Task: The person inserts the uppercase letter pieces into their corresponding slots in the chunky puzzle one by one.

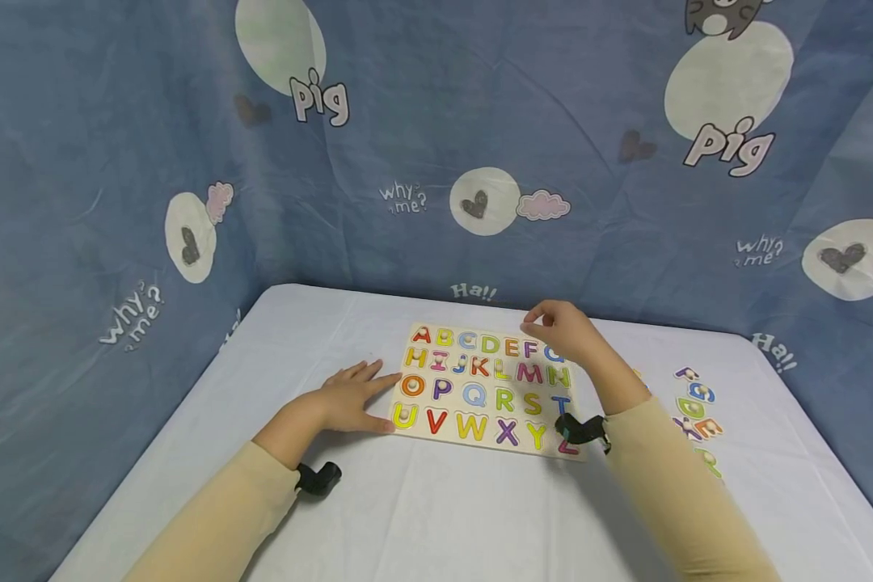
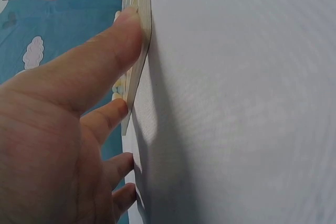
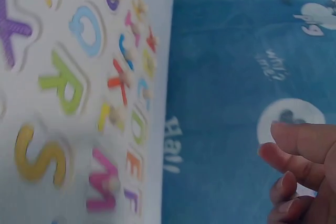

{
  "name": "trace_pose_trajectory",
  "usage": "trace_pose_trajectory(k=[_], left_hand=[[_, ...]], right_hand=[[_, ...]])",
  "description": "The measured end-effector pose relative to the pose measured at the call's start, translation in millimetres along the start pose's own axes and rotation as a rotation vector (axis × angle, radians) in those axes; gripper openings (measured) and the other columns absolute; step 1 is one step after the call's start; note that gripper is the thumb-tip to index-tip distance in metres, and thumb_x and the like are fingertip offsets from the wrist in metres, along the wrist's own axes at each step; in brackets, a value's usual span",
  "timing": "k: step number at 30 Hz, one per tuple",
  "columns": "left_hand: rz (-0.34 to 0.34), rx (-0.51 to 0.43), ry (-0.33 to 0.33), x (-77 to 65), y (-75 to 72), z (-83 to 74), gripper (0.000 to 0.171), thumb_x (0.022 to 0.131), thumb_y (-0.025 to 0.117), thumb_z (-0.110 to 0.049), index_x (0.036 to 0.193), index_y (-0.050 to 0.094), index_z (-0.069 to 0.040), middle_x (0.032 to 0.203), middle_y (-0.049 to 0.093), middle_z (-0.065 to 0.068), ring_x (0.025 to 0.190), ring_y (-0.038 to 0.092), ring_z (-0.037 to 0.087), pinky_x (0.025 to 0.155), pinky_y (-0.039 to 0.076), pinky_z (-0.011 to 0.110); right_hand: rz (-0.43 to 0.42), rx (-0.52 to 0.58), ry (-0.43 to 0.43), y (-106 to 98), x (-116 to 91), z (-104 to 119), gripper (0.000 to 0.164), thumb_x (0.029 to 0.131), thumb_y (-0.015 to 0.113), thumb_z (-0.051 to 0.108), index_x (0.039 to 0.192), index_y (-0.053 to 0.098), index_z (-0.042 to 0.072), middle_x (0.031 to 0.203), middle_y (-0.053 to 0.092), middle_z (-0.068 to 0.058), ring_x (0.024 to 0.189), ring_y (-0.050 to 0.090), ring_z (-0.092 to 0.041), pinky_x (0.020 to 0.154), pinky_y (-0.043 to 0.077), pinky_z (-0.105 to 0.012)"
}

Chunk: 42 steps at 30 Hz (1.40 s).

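A wooden alphabet board (image 1: 451, 408) lies on the white table, its coloured letters in rows. Some letters, such as the orange O (image 1: 412, 385) and the pink M (image 3: 102, 182), carry small knobs; others, such as the green R (image 3: 63, 83) and yellow S (image 3: 39, 156), show none. My left hand (image 1: 352, 398) is spread at the board's left side, with its thumb (image 2: 113, 45) and index fingertip at the edge. Above the board's upper right corner hovers my right hand (image 1: 563, 327), fingers bent loosely; thumb and index finger are apart, with nothing visible between them in the right wrist view.
Several loose letter pieces lie to the right of the board, among them a green D (image 1: 690, 406), an orange E (image 1: 709, 428) and a blue G (image 1: 702, 392). Beyond the table's back edge hangs a blue printed cloth (image 1: 407, 259). My right forearm (image 1: 669, 477) crosses over the board's right side.
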<state>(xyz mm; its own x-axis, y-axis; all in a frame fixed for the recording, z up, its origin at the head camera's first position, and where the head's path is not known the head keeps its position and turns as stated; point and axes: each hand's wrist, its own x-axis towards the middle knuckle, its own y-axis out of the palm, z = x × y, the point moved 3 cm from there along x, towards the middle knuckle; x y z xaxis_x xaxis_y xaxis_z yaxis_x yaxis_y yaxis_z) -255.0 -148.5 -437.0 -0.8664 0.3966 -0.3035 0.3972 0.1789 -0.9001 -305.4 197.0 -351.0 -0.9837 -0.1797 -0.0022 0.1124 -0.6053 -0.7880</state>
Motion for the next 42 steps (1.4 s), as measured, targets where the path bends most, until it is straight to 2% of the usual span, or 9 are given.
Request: trace_pose_trajectory(k=[8,16,23,33,42], left_hand=[[-0.004,-0.007,0.004,0.8,0.9,0.3,0.094,0.08,0.073,-0.063,0.157,0.036,-0.025,0.166,0.018,0.016,0.151,0.011,0.042,0.117,0.014,0.066],[-0.003,-0.004,0.008,-0.4,-1.6,-0.1,0.094,0.08,0.072,-0.063,0.157,0.035,-0.025,0.166,0.018,0.016,0.151,0.011,0.042,0.117,0.013,0.066],[-0.004,-0.005,0.002,0.7,-1.3,-0.1,0.094,0.08,0.072,-0.063,0.157,0.035,-0.026,0.166,0.017,0.015,0.152,0.01,0.041,0.118,0.012,0.065],[-0.012,-0.011,-0.003,0.3,0.7,0.6,0.094,0.079,0.073,-0.062,0.157,0.036,-0.025,0.166,0.018,0.015,0.151,0.01,0.042,0.117,0.013,0.066],[-0.015,-0.014,-0.008,-0.1,1.8,-0.3,0.093,0.079,0.074,-0.061,0.157,0.036,-0.027,0.166,0.018,0.014,0.152,0.01,0.04,0.116,0.013,0.067]], right_hand=[[-0.047,-0.039,0.006,-35,-44,-25,0.028,0.099,0.064,0.029,0.111,0.068,0.005,0.088,0.048,-0.01,0.074,0.047,-0.023,0.058,0.039,-0.034],[0.068,-0.049,0.011,-63,-85,-56,0.022,0.098,0.066,0.025,0.108,0.069,0.005,0.082,0.053,-0.007,0.073,0.049,-0.022,0.058,0.043,-0.032],[0.106,-0.044,-0.01,-73,-106,-91,0.02,0.098,0.066,0.022,0.106,0.069,0.003,0.083,0.057,-0.004,0.075,0.049,-0.017,0.061,0.044,-0.029],[0.218,-0.026,0.004,-85,-140,-149,0.014,0.092,0.071,0.012,0.101,0.067,0.002,0.081,0.054,-0.002,0.071,0.048,-0.008,0.061,0.044,-0.025],[0.297,0.022,0.093,-88,-155,-191,0.017,0.09,0.071,0.008,0.103,0.066,-0.002,0.081,0.05,-0.001,0.074,0.044,-0.007,0.061,0.038,-0.026]])
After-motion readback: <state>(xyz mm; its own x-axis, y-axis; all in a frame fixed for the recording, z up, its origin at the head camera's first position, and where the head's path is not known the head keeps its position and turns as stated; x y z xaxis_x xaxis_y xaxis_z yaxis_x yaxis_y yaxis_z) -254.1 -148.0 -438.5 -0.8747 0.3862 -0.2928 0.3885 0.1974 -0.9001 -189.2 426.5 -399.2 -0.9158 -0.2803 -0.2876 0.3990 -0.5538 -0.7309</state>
